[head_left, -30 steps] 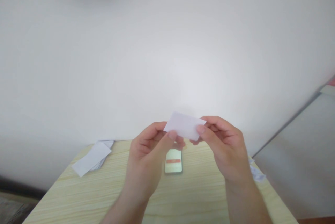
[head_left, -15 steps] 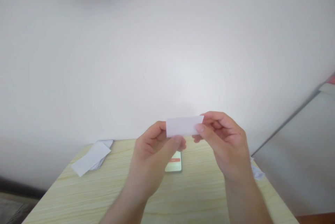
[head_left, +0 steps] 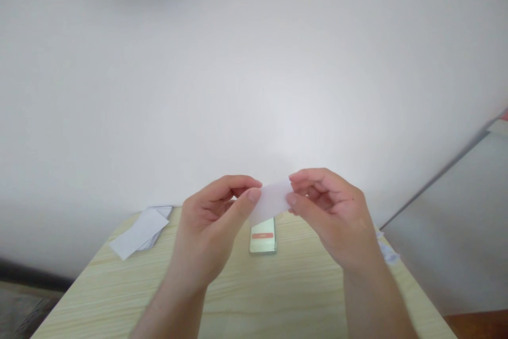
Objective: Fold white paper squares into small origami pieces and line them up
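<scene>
A small white piece of paper [head_left: 273,200] is held up in the air between both hands, tilted so its right end is higher. My left hand [head_left: 216,222] pinches its upper left part between thumb and fingers. The thumb and fingertips of my right hand [head_left: 333,212] grip its right edge, with the other fingers curled behind. Beneath the paper, a phone [head_left: 262,244] lies on the table with its screen lit, showing a red bar; the paper hides its upper part.
The light wooden table [head_left: 278,296] stands against a white wall [head_left: 238,74]. A stack of white paper slips [head_left: 141,233] lies at its back left. Crumpled whitish-blue scraps [head_left: 389,253] sit by the right edge, near a pale grey panel [head_left: 456,222].
My left hand has shifted left, its thumb moving from the paper's lower edge to its upper left. The paper has gone from nearly level to tilted. My right hand has moved slightly left.
</scene>
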